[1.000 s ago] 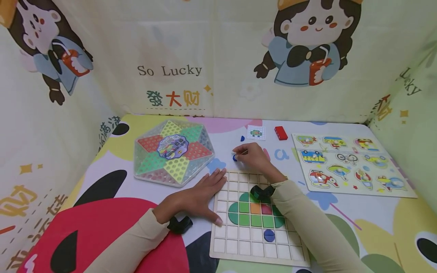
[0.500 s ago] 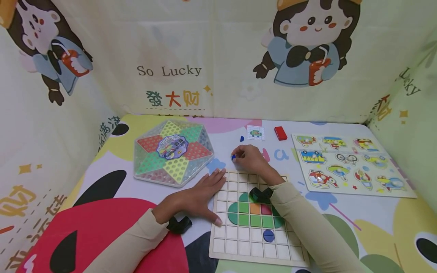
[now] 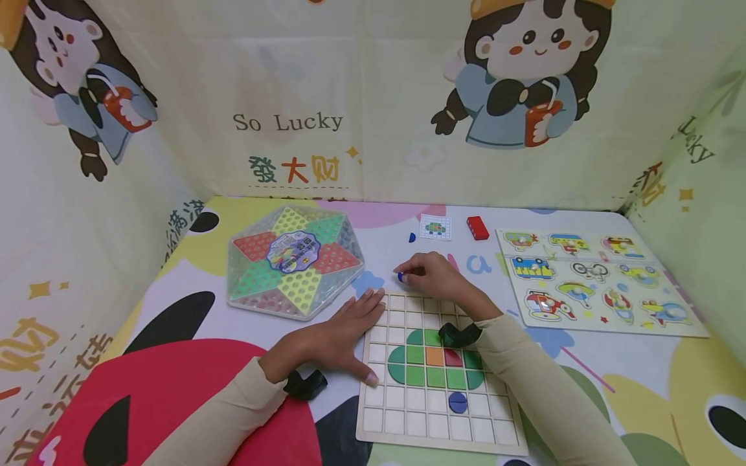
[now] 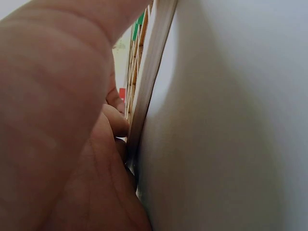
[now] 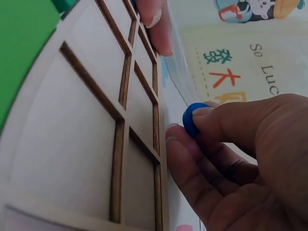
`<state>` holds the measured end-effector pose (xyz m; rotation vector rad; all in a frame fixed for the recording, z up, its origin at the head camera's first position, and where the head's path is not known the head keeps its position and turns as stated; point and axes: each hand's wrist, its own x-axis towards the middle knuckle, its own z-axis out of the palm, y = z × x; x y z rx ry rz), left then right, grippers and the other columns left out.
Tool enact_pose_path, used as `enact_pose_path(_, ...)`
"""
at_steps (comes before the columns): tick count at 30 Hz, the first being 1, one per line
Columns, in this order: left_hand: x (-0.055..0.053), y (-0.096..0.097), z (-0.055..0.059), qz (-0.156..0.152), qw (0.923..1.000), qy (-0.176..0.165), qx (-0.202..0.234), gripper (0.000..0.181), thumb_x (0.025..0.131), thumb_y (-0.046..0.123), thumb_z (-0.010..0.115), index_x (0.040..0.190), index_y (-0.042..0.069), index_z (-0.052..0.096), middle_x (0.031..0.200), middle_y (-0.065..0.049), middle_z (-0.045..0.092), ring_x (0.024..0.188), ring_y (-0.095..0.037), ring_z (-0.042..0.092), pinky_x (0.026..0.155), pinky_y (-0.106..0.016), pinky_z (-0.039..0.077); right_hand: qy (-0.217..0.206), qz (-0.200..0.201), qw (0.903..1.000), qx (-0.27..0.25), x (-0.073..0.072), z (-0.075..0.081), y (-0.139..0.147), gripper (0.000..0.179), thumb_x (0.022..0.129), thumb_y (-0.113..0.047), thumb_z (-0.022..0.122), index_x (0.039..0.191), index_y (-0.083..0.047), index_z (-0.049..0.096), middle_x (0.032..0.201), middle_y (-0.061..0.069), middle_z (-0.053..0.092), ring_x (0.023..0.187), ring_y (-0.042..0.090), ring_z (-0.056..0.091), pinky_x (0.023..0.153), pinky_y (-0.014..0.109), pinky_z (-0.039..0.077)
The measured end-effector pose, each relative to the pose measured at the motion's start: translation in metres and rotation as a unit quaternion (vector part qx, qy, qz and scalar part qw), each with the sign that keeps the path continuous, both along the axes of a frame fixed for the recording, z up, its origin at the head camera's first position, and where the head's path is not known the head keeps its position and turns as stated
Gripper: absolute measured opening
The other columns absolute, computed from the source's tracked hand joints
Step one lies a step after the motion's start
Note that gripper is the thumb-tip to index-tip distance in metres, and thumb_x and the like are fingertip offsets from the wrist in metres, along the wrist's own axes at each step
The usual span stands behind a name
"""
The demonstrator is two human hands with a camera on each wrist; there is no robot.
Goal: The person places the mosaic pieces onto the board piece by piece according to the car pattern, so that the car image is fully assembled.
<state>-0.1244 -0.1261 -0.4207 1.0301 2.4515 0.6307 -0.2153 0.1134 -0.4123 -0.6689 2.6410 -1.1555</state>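
Note:
My right hand (image 3: 434, 278) is just past the far edge of the wooden grid board (image 3: 396, 417). Between thumb and fingers it pinches a small blue half-round piece (image 5: 191, 120), held on edge in the right wrist view. My left hand (image 3: 338, 340) lies with fingers spread along the board's left edge, the thumb (image 3: 367, 375) over its rim. Set in the grid are green squares (image 3: 435, 377), an orange square (image 3: 434, 356), a red piece (image 3: 452, 357) and rounded green pieces (image 3: 397, 364). Nearer me, a blue disc of two halves (image 3: 458, 402) sits in one cell.
Another blue half-round piece (image 3: 412, 237) lies beyond my right hand, beside a small pattern card (image 3: 435, 228) and a red block (image 3: 478, 228). A hexagonal star-patterned game board (image 3: 294, 259) is at the left. A vehicle picture puzzle (image 3: 600, 285) occupies the right side.
My right hand, still pinching the blue half-round piece, has come slightly back toward the board, its wrist shifting right. The left hand stays where it was.

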Motion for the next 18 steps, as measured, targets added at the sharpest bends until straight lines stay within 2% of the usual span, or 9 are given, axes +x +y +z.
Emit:
enact_pose_path(8,0.0,0.001,0.0,0.002,1.0,-0.004,-0.001,0.12,0.072,0.062,0.076,0.157,0.008,0.009,0.163,-0.001,-0.007,0.146,-0.016,-0.016,0.116,-0.043,-0.006,0.006,0.022,0.9996,-0.017,0.007,0.001,0.007,0.02,0.091,-0.002,0.066,0.109,-0.003,0.074,0.102,0.005,0.071,0.084,0.019,0.056,0.072,0.029,0.049)
enact_pose_path(14,-0.001,0.0,-0.001,-0.002,1.0,-0.003,0.004,0.12,0.073,0.061,0.076,0.156,0.007,0.009,0.163,-0.002,-0.007,0.146,-0.018,-0.015,0.116,-0.044,-0.006,-0.009,0.037,0.999,-0.022,0.019,0.007,0.013,0.019,0.09,-0.001,0.067,0.108,-0.004,0.074,0.102,0.004,0.071,0.085,0.018,0.059,0.075,0.028,0.051)
enact_pose_path(18,-0.001,-0.001,0.0,-0.003,1.0,-0.004,0.006,0.119,0.074,0.06,0.076,0.156,0.006,0.009,0.163,-0.002,-0.007,0.146,-0.019,-0.015,0.116,-0.045,-0.006,0.0,0.058,0.9982,-0.019,0.026,0.008,0.017,0.019,0.089,0.0,0.068,0.106,-0.004,0.075,0.098,0.002,0.072,0.083,0.016,0.061,0.075,0.028,0.052)
